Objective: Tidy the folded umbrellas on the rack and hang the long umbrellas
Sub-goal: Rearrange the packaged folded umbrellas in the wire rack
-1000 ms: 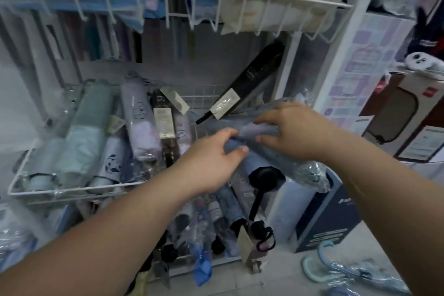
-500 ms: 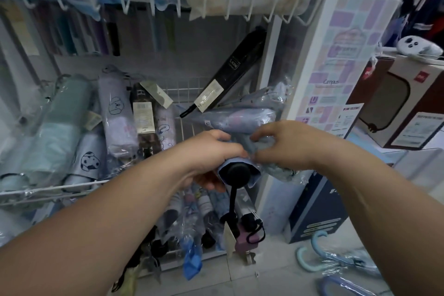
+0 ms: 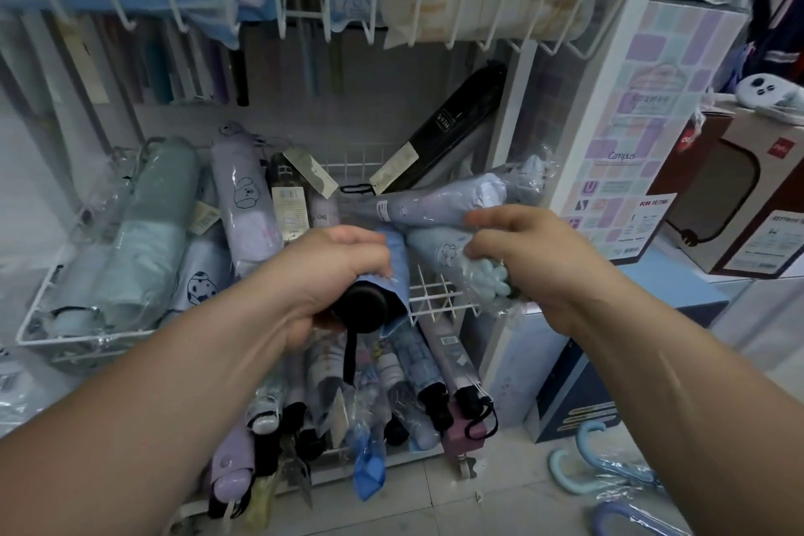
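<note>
The left hand (image 3: 335,274) is closed around a blue folded umbrella (image 3: 393,274) with a black handle, and the right hand (image 3: 517,257) pinches a pale blue plastic-wrapped umbrella (image 3: 452,263), both over the middle wire basket (image 3: 435,296). Just behind lies one lavender umbrella (image 3: 439,205), with one black umbrella (image 3: 452,131) leaning above it. Two curved-handle long umbrellas (image 3: 609,479) lie on the floor to the right.

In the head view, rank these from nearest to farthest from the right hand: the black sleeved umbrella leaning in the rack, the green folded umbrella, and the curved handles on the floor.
From the right hand:
1. Black sleeved umbrella, just above, leaning at the rack's right.
2. Curved handles, below on the floor.
3. Green folded umbrella, far left of the basket.
</note>
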`<state>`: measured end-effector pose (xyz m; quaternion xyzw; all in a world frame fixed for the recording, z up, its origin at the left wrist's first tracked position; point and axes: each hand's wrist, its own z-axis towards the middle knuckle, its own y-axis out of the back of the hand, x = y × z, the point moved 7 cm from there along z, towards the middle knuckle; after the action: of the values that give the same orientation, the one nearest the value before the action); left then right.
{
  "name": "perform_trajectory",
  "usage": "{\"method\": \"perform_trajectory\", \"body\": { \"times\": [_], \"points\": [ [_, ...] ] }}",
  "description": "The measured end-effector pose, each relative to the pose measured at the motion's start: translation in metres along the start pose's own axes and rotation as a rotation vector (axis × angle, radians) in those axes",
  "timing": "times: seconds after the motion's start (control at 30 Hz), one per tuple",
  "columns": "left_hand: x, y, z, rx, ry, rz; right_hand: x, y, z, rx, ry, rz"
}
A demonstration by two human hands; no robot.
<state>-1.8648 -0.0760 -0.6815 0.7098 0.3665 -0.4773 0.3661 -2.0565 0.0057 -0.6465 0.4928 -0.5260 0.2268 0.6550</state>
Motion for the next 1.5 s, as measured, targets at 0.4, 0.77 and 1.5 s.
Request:
{"method": "perform_trajectory", "body": {
  "times": [0.4, 0.77, 1.5],
  "points": [
    [-0.011, 0.078, -0.051, -0.165, -0.284, 0.006, 0.032, -0.062, -0.03, -0.023, 0.207, 0.131],
    [-0.013, 0.165, -0.053, -0.581, -0.379, 0.34, 0.065, -0.116, -0.03, -0.025, 0.534, -0.021],
    [-0.032, 0.139, -0.014, -0.595, -0.551, 1.089, 0.059, -0.171, 0.002, 0.074, 0.831, -0.636]
  ]
}}
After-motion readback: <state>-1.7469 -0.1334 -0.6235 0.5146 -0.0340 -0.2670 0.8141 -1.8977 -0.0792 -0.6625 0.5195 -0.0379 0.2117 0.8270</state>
